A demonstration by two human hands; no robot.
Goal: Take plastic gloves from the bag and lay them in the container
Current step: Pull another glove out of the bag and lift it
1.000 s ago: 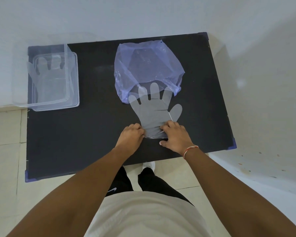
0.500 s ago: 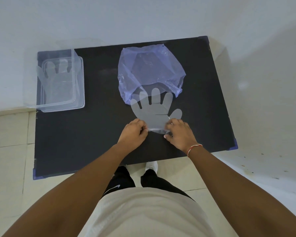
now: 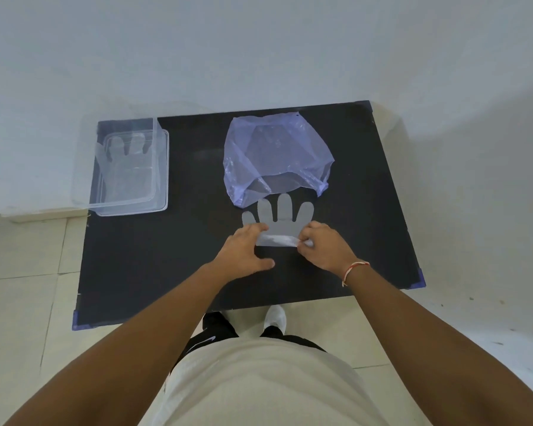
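A black table [image 3: 154,272] stands against a pale wall, with light floor tiles showing to its left and below its near edge.

Near the middle of the table lies a clear plastic glove [image 3: 279,221], flat on the dark surface with its fingers pointing away from the person, toward the wall. Its fingertips reach almost to the open mouth of a bluish, see-through plastic bag [image 3: 274,152], which lies crumpled just beyond it. The cuff end of the glove is lifted or folded into a pale, bunched band between the two hands.

The left hand [image 3: 243,249] has its fingers bent over the left end of that band, the thumb stretched out along the table below; its grip is on the glove's cuff edge. The right hand [image 3: 323,247] pinches the right end of the same band, fingers curled in, so its grip is also closed on the glove. A red and white thread bracelet [image 3: 353,270] circles the right wrist.

Well apart, at the far left corner of the table, sits a clear rectangular container [image 3: 163,167]. Another clear glove [image 3: 123,167] lies flat inside it, fingers toward the wall.

Below the table edge the person's pale shirt, dark trousers and one white shoe [image 3: 276,316] are in view.
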